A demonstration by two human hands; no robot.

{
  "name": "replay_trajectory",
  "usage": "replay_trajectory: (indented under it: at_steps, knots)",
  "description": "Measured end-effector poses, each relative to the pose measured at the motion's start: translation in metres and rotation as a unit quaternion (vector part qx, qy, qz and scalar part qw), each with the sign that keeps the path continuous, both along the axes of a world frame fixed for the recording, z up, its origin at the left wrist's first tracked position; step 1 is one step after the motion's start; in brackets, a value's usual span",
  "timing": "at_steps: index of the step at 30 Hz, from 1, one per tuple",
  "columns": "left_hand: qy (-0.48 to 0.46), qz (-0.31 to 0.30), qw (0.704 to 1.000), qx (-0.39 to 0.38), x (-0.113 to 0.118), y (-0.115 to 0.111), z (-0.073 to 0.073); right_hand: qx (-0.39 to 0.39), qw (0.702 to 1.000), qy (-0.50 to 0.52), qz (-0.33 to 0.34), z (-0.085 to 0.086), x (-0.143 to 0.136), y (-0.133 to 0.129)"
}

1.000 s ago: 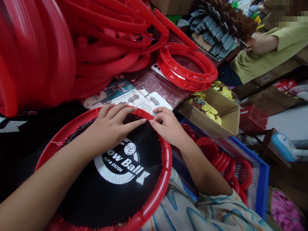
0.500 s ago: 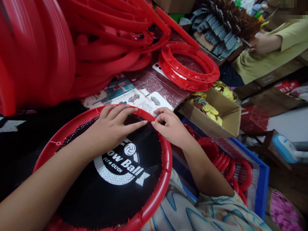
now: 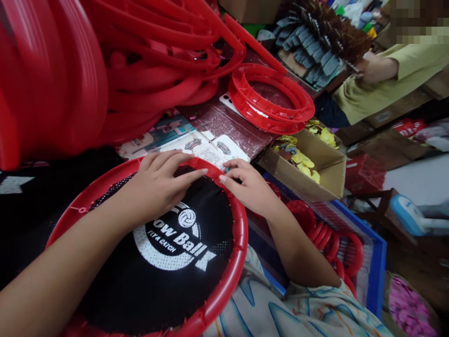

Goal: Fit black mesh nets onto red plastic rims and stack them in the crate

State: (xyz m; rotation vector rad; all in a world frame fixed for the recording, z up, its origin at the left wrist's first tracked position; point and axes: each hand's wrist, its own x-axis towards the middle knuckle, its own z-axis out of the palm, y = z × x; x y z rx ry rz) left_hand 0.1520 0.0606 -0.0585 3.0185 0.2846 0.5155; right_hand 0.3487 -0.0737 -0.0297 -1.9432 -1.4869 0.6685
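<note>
Hoop (image 3: 240,250), left hand (image 3: 157,185) farther from right (image 3: 250,189)

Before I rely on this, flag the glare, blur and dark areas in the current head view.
Head view: white glints speckle the shiny maroon tabletop; the large red plastic hoops at upper left look soft; coarse pixel blocks hide the top right corner; the black mesh disc loses detail in darkness, though its white print stays legible.

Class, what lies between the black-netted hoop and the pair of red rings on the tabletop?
Printed sheets, then bare maroon tabletop, as the head view shows.
</note>
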Motion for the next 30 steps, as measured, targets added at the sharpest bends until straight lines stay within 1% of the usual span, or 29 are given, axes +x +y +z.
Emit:
replay_trajectory:
  at_steps: [3,5,13,21,24,30]
  knots:
    - [-0.010,0.008,1.000,-0.023,0.000,0.003,-0.001,-0.020,0.999,0.029,0.032,0.002,0.003,-0.011]
    - [-0.004,0.007,1.000,-0.030,0.000,0.003,0.000,-0.025,0.998,0.033,0.040,0.001,0.002,-0.015]
    - [0.004,0.015,1.000,-0.024,0.001,0.002,0.001,0.017,0.996,0.080,-0.023,-0.004,-0.004,-0.011]
    - [0.005,0.016,0.999,-0.039,0.001,0.003,0.001,0.061,0.993,0.098,-0.022,-0.004,-0.002,-0.017]
    - [0.005,0.014,0.999,-0.043,0.001,0.004,0.001,0.058,0.993,0.099,-0.027,-0.003,-0.002,-0.019]
    - [0.006,0.017,0.999,-0.046,0.001,0.004,0.000,0.023,0.995,0.090,-0.041,-0.005,-0.003,-0.018]
